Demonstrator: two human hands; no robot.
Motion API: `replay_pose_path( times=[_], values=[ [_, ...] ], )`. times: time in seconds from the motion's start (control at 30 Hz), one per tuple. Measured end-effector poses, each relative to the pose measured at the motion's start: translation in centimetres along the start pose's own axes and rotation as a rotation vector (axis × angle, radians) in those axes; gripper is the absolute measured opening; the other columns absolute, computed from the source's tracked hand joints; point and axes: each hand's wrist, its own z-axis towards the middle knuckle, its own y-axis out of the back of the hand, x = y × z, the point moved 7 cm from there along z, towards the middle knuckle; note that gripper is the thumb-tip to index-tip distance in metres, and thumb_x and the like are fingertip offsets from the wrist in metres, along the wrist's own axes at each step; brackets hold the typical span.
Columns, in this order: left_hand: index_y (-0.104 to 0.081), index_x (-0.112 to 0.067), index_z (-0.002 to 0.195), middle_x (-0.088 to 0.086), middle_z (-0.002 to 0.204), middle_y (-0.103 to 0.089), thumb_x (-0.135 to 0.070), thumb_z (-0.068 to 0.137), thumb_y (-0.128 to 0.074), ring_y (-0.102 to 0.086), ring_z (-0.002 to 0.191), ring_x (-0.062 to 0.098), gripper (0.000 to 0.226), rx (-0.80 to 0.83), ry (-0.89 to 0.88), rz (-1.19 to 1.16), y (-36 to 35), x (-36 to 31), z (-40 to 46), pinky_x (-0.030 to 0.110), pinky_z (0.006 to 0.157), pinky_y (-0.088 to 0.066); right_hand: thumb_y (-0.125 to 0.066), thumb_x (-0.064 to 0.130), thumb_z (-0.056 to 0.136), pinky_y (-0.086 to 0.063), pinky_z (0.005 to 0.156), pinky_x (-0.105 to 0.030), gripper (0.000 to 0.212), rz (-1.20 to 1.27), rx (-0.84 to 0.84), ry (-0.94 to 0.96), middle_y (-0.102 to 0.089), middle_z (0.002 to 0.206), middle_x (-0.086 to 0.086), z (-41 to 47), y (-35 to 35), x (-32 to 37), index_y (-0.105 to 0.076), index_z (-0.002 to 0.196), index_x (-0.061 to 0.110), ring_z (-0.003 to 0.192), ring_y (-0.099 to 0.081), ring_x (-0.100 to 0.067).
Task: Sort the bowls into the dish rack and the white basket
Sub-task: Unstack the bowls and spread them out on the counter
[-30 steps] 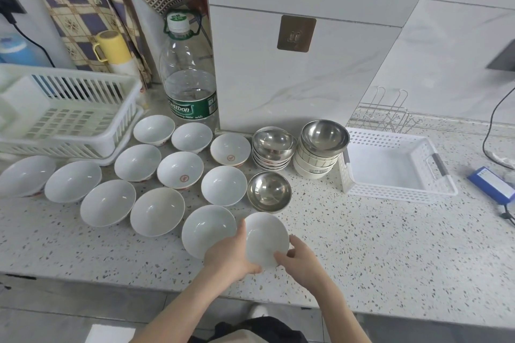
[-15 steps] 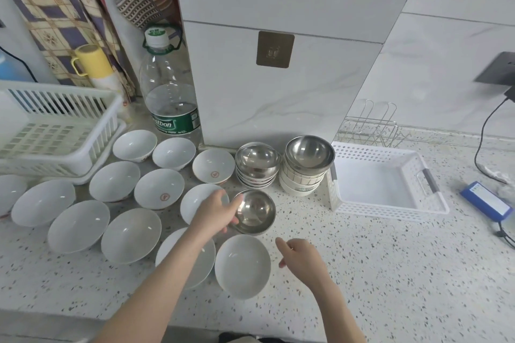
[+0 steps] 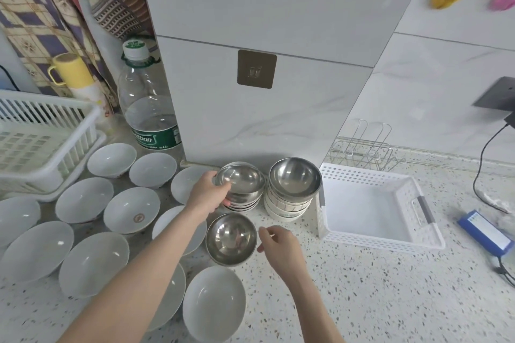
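Speckled counter [image 3: 362, 301], "4.5L" label [image 3: 156, 140]

Open passage: speckled countertop [image 3: 362, 301] at lower right of the frame, and the white basket [image 3: 367, 217] interior at right. Obstructions: white bowls [image 3: 83, 200] packed across the lower left; two bowl stacks [image 3: 292, 189] and a marble pillar [image 3: 264, 92] at centre; water bottle [image 3: 147, 108] beside the dish rack [image 3: 41, 142], upper left.

Dish rack [image 3: 41, 153] left — basket [image 3: 373, 211] right.

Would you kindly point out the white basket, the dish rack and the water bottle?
white basket [image 3: 370, 179], head view, far rim.
dish rack [image 3: 41, 127], head view, slatted side wall.
water bottle [image 3: 149, 117], head view, clear body.
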Motion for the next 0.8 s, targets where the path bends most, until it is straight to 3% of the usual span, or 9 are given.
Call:
replay_pose_path(
  times=[0.1, 0.3, 0.43, 0.5, 0.63, 0.73, 0.8],
  values=[
    [-0.046, -0.027, 0.136, 0.005, 0.08, -0.072, -0.028, 0.091, -0.06, -0.064, 0.049, 0.008, 0.047, -0.003, -0.002, -0.07, 0.2, -0.1, -0.3, 0.017, 0.032, -0.029, -0.046, 0.04, 0.091, -0.039, 0.051, -0.023, 0.027, -0.073, 0.017, 0.012, -0.072, 0.073, 0.005, 0.9, -0.5, 0.7, -0.066, 0.081, 0.025, 0.05, -0.05, -0.005],
    [-0.051, -0.027, 0.132, 0.008, 0.065, -0.068, -0.022, 0.094, -0.059, -0.052, 0.036, 0.003, 0.039, 0.028, -0.005, -0.295, 1.6, -0.2, -1.5, 0.015, 0.031, -0.024, -0.044, 0.036, 0.091, -0.034, 0.05, -0.024, 0.032, -0.031, 0.011, -0.035, -0.067, 0.06, 0.006, 3.0, -1.1, 1.7, -0.052, 0.063, 0.023, 0.048, -0.046, -0.005],
    [-0.058, -0.024, 0.126, 0.006, 0.064, -0.068, -0.022, 0.096, -0.059, -0.059, 0.051, 0.01, 0.03, 0.022, -0.041, -0.449, 3.5, 0.5, -2.5, 0.015, 0.031, -0.021, -0.043, 0.038, 0.093, -0.033, 0.05, -0.027, 0.043, 0.164, 0.0, -0.115, -0.074, 0.075, -0.014, 4.4, -1.7, 2.4, -0.038, 0.055, 0.017, 0.038, -0.045, -0.003],
    [-0.061, -0.022, 0.121, 0.01, 0.067, -0.067, -0.019, 0.097, -0.056, -0.056, 0.047, 0.008, 0.025, -0.007, -0.038, -0.508, 4.5, 1.5, -2.8, 0.015, 0.031, -0.021, -0.041, 0.035, 0.095, -0.034, 0.05, -0.028, 0.045, 0.226, 0.006, -0.14, -0.072, 0.081, -0.026, 5.2, -2.3, 2.9, -0.036, 0.055, 0.015, 0.036, -0.048, -0.005],
    [-0.063, -0.017, 0.105, 0.012, 0.069, -0.066, -0.021, 0.099, -0.053, -0.051, 0.047, 0.009, 0.012, -0.056, -0.01, -0.566, 6.0, 3.7, -3.4, 0.013, 0.033, -0.019, -0.039, 0.033, 0.096, -0.04, 0.055, -0.03, 0.041, 0.256, -0.02, -0.162, -0.073, 0.083, -0.025, 6.4, -3.3, 3.8, -0.051, 0.064, 0.01, 0.057, -0.054, -0.022],
    [-0.062, -0.017, 0.095, 0.007, 0.07, -0.062, -0.025, 0.098, -0.056, -0.056, 0.048, 0.004, 0.01, -0.082, 0.009, -0.585, 6.6, 5.0, -4.0, 0.012, 0.032, -0.018, -0.043, 0.025, 0.095, -0.039, 0.043, -0.02, 0.033, 0.251, -0.041, -0.176, -0.069, 0.056, -0.005, 6.9, -3.6, 4.1, -0.059, 0.074, 0.006, 0.042, -0.053, -0.011],
    [-0.063, -0.016, 0.1, 0.007, 0.072, -0.06, -0.026, 0.098, -0.057, -0.055, 0.049, 0.004, 0.012, -0.096, 0.035, -0.59, 6.9, 5.7, -4.4, 0.013, 0.032, -0.018, -0.043, 0.016, 0.094, -0.041, 0.045, -0.02, 0.021, 0.242, -0.044, -0.194, -0.066, 0.053, 0.001, 6.9, -3.6, 4.4, -0.059, 0.096, 0.003, 0.047, -0.056, -0.009]
  ],
)
